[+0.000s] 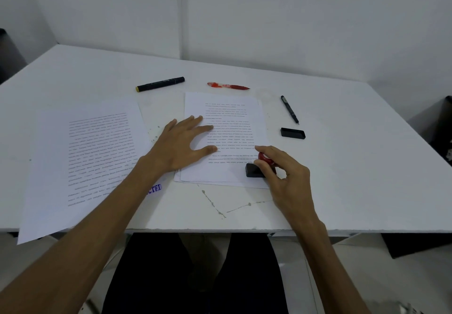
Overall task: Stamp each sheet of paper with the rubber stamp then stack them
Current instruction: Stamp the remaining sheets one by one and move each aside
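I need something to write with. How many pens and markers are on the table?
3: a black marker far left, a red pen beyond the papers, a black pen to the right. None seem hidden.

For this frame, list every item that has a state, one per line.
rubber stamp: pressed on the centre stack, gripped by right hand
left hand: flat, pinning the centre stack
left sheet: stamped in blue, overhanging the table edge
black marker: capped
thin black pen: uncapped
stamp cover: off, lying apart
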